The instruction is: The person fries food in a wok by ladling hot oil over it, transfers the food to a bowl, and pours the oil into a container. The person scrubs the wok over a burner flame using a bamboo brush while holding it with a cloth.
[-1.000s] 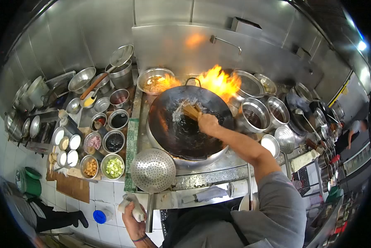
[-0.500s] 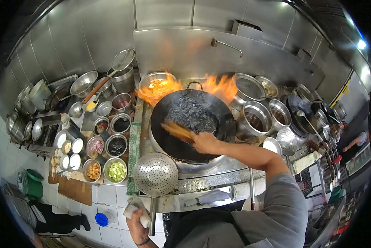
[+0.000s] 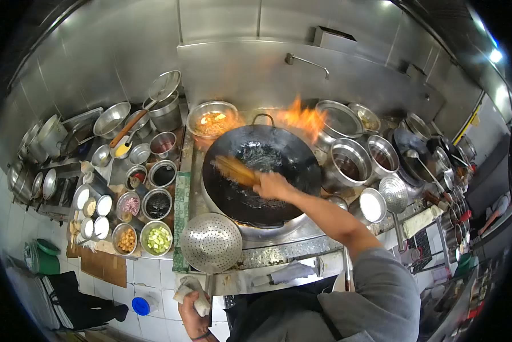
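My right hand (image 3: 272, 188) is closed around a bamboo wok brush (image 3: 236, 171), its bristle end blurred by motion. The brush is inside a large black wok (image 3: 293, 202) on the burner, with bubbling liquid (image 3: 260, 155) at its bottom. Low at the front edge, my left hand (image 3: 194, 312) grips a folded white cloth (image 3: 191, 293). Right beside that cloth runs the handle of a perforated strainer (image 3: 211, 242), which rests on the counter's edge; I cannot tell whether the hand touches the handle.
Flames (image 3: 301, 119) rise behind the wok, near a metal bowl of orange food (image 3: 213, 121). To the left stand several bowls, including green cut vegetables (image 3: 156, 239). Metal pots (image 3: 348, 162) and a second strainer (image 3: 394, 194) lie to the right. A person's dark-clothed legs (image 3: 85, 302) show at lower left.
My right hand has swept the brush slightly left and up within the wok. Less liquid shows in the wok, and the flames at the left have shrunk. My left hand keeps the cloth.
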Tool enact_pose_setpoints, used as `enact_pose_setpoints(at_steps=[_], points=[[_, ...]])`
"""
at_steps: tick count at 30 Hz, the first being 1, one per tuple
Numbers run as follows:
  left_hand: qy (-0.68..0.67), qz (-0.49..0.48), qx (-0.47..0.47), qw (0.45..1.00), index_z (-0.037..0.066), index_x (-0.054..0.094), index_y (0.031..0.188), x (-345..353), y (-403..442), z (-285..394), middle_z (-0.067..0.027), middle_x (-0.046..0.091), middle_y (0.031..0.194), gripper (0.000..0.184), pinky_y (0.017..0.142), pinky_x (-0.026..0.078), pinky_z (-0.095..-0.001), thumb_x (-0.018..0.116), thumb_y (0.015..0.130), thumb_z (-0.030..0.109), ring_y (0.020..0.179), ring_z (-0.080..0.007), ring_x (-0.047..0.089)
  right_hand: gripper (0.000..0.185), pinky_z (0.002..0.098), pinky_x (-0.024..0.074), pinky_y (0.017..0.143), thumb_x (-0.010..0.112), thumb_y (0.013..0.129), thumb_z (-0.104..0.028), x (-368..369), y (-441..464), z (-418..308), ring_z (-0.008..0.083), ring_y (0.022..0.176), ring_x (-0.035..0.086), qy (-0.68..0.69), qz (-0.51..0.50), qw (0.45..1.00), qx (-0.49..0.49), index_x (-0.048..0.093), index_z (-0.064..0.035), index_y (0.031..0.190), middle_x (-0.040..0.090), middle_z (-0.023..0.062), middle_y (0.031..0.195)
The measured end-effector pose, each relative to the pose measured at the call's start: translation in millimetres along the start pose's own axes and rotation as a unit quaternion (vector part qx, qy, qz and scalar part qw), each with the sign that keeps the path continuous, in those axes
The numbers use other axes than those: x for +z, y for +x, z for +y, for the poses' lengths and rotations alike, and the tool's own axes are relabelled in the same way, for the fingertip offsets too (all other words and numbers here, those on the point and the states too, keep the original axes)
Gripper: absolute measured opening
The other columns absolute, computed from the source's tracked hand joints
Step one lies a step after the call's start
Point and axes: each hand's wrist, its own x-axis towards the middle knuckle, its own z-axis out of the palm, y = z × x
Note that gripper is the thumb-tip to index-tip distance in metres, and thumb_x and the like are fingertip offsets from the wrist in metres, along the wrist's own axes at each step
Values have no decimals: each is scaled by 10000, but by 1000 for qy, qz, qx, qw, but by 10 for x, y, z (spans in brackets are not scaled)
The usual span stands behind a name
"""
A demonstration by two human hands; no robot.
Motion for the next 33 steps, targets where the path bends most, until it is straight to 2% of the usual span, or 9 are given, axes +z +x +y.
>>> enact_pose_setpoints(at_steps=[4,10,16,19,23,25,29,30,33], points=[[30,-9,12,999,-28,520,1084,108,33,-39,-132,601,743,402,521,493,-346,646,743,142,587,-253,599,576,511,557,775,637,882,-319,246,310,-12,470,876,677,12,107,990,91,456,18,1312,675,305,938],[18,41,7,999,-38,509,1083,27,-156,13,-152,589,711,399,480,485,-356,628,750,146,543,-260,588,526,517,562,764,644,868,-278,-139,-651,-127,453,892,681,-59,-77,994,-43,466,15,1267,677,291,920],[33,-19,1,999,-25,510,1085,213,-165,44,-142,596,721,390,482,499,-351,637,772,172,552,-256,604,444,451,589,698,591,860,-168,229,9,142,358,810,721,-126,77,989,30,531,73,1227,709,221,891],[35,-15,8,999,-23,507,1091,102,-238,68,-140,595,734,401,486,508,-352,639,769,175,561,-255,609,548,501,573,706,607,862,-224,-89,-752,8,426,790,700,-89,-48,989,-111,474,31,1328,691,257,861],[-18,9,16,1000,-24,508,1109,-43,-157,-11,-142,593,783,427,494,519,-358,647,760,178,591,-255,623,373,486,571,763,576,889,-226,-577,-1184,355,345,965,704,-232,-151,961,-28,594,-20,1201,701,213,1050],[-10,-14,0,1000,-34,515,1110,18,-115,6,-139,595,830,418,502,522,-356,645,760,152,619,-259,635,229,457,599,670,533,915,-225,-473,-916,796,320,858,731,-285,-27,957,-39,649,-36,972,727,168,936],[14,-58,12,998,-42,517,1099,282,-123,72,-142,601,791,393,511,528,-354,638,770,135,601,-260,630,188,473,568,434,555,905,-176,-42,-185,699,261,661,731,-334,137,931,48,633,-26,987,728,121,777],[22,-58,14,998,-39,518,1095,325,-182,132,-142,603,782,388,509,528,-352,639,771,138,597,-259,630,407,392,591,681,539,905,-185,-114,-273,483,280,842,727,-277,-5,958,74,549,52,1236,723,164,912],[13,-24,27,999,-19,522,1067,166,-262,151,-134,604,742,363,474,512,-344,640,778,167,566,-252,618,548,479,568,712,598,879,-274,-329,-983,236,376,842,706,-213,-90,969,-83,482,29,1320,700,210,965]])
